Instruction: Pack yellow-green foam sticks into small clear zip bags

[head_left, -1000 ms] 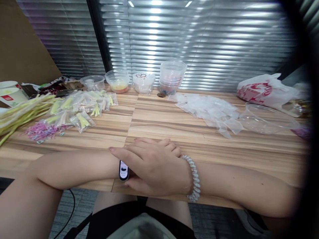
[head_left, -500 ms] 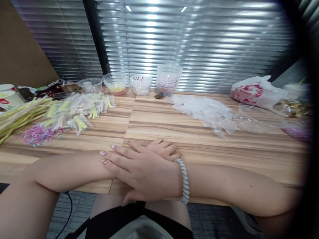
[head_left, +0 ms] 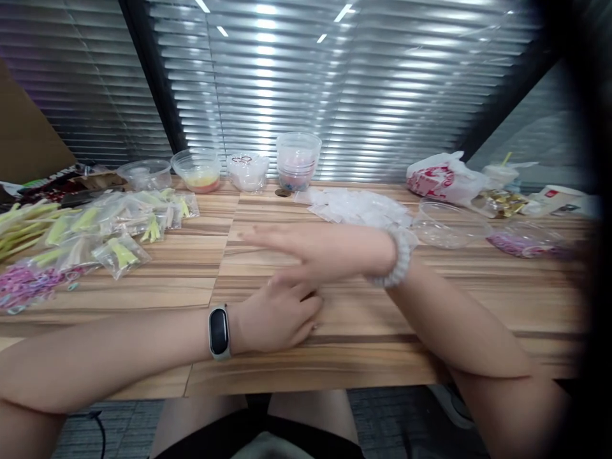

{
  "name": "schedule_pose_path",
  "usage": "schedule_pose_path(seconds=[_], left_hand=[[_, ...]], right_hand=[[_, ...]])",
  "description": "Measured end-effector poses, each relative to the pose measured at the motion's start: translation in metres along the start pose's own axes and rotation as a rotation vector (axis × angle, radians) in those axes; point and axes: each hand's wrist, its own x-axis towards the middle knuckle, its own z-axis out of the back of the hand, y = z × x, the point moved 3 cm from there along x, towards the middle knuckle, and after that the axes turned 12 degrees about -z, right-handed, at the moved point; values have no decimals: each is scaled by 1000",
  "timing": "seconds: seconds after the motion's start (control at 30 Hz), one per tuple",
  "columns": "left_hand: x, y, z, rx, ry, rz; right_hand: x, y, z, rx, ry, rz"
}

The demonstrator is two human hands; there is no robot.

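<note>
My left hand rests low on the wooden table, its fingers curled in with nothing seen in them. A fitness band is round that wrist. Just above and beyond it is my right hand, slightly blurred, palm down and fingers stretched to the left; it holds nothing. It wears a silvery coiled bracelet. Its thumb side overlaps the left hand's knuckles in view; whether they touch I cannot tell. Behind the right hand lies a heap of translucent white small bags.
Left: small clear bags with yellow-green pieces, loose yellow-green strips, pink and purple small rings. Along the blinds: a bowl with yellow and red contents, stacked clear tubs. Right: a red-and-white plastic bag, a clear container.
My right hand has lifted off my left forearm and moved up and right, uncovering the fitness band. My left hand has drawn in, fingers more curled. The view has turned to the right.
</note>
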Motion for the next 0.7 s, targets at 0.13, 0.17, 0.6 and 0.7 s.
schedule_pose_path(seconds=[0.13,0.17,0.6,0.7], left_hand=[[4,3,6,-76,62,-7],[4,4,6,-91,62,1],[2,9,7,-179,66,25],[2,9,7,-181,67,24]], right_hand=[[-12,-100,37,-84,-61,-456],[-19,-126,41,-128,-88,-605],[-79,-272,6,-329,158,-1268],[-77,-274,2,-339,150,-1291]])
